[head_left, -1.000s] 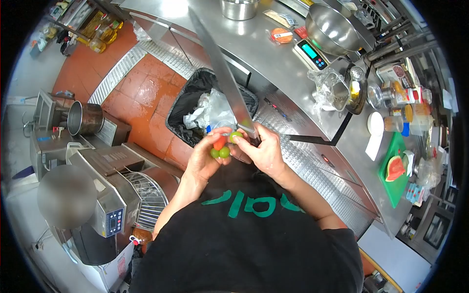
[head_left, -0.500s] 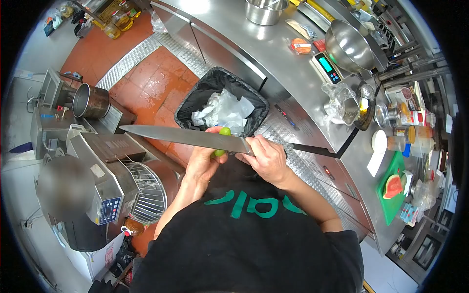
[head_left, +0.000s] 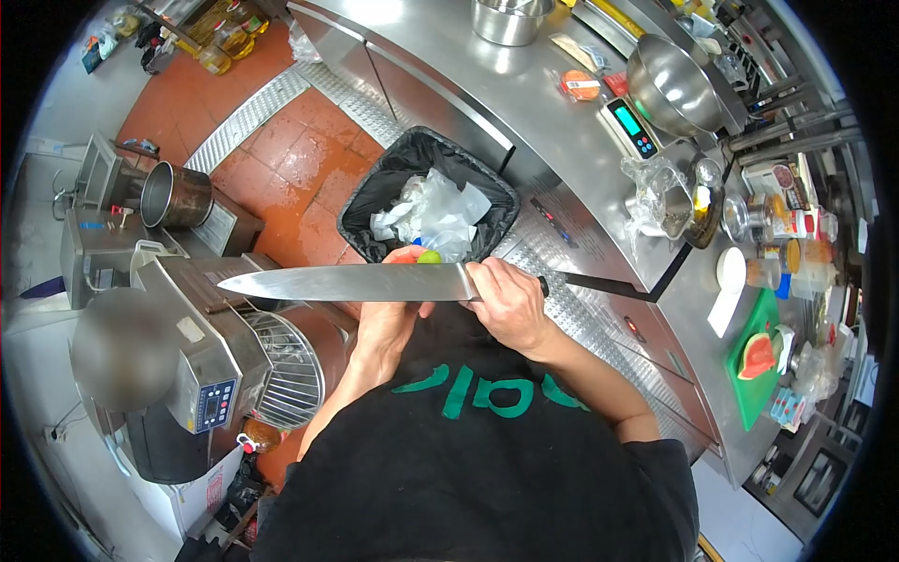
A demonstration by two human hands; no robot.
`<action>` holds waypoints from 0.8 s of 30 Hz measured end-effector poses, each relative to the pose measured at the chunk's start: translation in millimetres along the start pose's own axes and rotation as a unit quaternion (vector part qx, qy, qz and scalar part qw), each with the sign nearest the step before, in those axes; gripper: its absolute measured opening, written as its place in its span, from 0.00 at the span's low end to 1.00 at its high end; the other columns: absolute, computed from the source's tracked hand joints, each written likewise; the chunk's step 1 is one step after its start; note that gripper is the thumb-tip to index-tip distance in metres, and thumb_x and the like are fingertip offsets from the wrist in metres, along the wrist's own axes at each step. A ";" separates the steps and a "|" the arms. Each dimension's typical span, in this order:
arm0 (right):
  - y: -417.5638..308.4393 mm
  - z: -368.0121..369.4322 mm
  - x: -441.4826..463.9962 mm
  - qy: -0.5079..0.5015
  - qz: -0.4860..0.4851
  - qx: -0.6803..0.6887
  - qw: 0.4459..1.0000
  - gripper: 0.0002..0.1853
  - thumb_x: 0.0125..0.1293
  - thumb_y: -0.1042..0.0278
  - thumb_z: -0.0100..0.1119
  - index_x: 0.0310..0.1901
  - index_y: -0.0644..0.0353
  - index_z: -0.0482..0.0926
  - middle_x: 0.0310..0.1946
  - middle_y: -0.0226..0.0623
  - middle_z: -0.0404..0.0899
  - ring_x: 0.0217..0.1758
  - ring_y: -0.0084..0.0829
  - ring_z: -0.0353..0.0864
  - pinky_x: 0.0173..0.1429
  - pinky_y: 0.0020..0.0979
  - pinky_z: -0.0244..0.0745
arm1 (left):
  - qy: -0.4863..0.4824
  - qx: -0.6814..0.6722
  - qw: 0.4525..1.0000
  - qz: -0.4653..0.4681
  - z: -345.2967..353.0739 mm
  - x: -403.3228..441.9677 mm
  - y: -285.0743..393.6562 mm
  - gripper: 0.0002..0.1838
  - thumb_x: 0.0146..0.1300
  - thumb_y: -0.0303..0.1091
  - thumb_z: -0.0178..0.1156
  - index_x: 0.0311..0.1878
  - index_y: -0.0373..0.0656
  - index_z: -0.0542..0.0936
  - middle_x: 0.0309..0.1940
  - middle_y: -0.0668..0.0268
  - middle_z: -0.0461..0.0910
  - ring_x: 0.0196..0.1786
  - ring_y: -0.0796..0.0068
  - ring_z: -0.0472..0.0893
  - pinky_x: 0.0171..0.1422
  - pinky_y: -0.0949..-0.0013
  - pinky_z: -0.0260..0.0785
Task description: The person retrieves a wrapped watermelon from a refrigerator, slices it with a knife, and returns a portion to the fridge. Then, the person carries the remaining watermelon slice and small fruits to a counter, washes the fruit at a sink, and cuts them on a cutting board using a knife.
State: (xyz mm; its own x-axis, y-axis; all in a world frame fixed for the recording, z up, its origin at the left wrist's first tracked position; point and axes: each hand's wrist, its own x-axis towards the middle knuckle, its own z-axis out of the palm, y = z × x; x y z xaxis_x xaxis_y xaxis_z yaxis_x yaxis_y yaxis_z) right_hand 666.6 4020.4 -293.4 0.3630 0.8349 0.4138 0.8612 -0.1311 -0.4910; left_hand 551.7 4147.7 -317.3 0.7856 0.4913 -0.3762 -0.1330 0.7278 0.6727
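Note:
My right hand (head_left: 510, 302) is wrapped round the handle of a large kitchen knife (head_left: 346, 283), its long blade lying nearly level and pointing left. Behind the blade, my left hand (head_left: 386, 326) holds a small round green fruit (head_left: 429, 257), perhaps a lime. Only the top of the fruit shows above the blade; the rest, and most of my left fingers, are hidden by it. Both hands are in front of my chest, near the close rim of a bin (head_left: 348, 223) lined with a black bag and holding crumpled clear plastic (head_left: 449, 220).
A steel counter (head_left: 534, 103) curves along the right, bearing a digital scale (head_left: 632, 128), a steel bowl (head_left: 674, 84) and a green cutting board (head_left: 746, 393) with a cut watermelon piece (head_left: 757, 356). At left stands a machine (head_left: 211, 328) with a wire guard (head_left: 286, 367).
The knife blade has levelled out and dropped lower, so it now covers the lower part of the green fruit and more of my left fingers. My right hand keeps its grip.

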 end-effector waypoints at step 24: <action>-5.9 11.7 17.0 0.005 0.146 0.201 0.969 0.13 0.50 0.69 0.67 0.34 0.63 0.75 0.29 0.38 0.73 0.27 0.32 0.77 0.31 0.29 0.73 | -0.036 -0.304 0.949 -0.079 -22.7 26.0 -18.7 0.17 0.61 0.33 0.53 0.54 0.42 0.71 0.53 0.52 0.71 0.61 0.49 0.66 0.67 0.50 0.56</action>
State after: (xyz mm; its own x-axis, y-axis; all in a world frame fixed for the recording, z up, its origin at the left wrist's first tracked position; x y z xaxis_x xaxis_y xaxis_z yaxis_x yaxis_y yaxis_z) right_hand 663.5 4041.7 -292.4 0.5760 0.7876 0.2189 0.5141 -0.1408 -0.8461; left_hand 560.9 4157.8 -354.1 0.8609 0.3355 -0.3825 -0.3170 0.9417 0.1124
